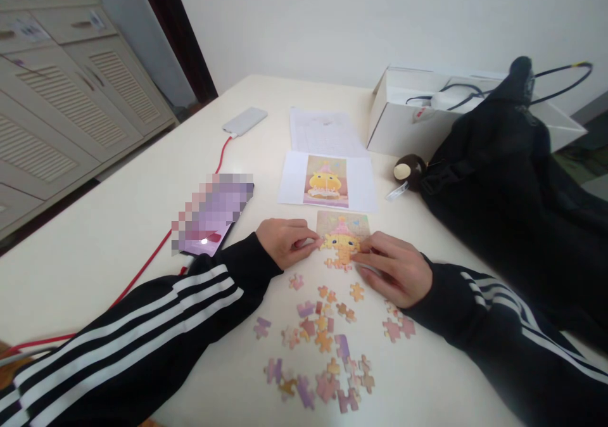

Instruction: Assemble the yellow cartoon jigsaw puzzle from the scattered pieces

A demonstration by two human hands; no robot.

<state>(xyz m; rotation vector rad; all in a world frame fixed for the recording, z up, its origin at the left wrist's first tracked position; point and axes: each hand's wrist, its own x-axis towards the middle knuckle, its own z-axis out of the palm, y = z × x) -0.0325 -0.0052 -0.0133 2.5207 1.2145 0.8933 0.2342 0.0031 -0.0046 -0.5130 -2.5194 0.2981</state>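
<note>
A partly assembled jigsaw puzzle lies flat in front of me, its upper part showing a pink hat and a yellow face with dark eyes. My left hand is closed in a pinch at the puzzle's left edge, where a small pinkish jigsaw piece shows at the fingertips. From the right, my right hand reaches over the puzzle's lower right side, its bent fingers pressing on a yellow-orange piece there. Part of that side is hidden by the fingers. Several loose jigsaw pieces in pink, purple and orange lie scattered nearer to me.
Beyond the puzzle lies a printed reference picture on white paper. A phone with a red cable and a grey power bank are at left. On the right are a white box, a brown round object and a black bag.
</note>
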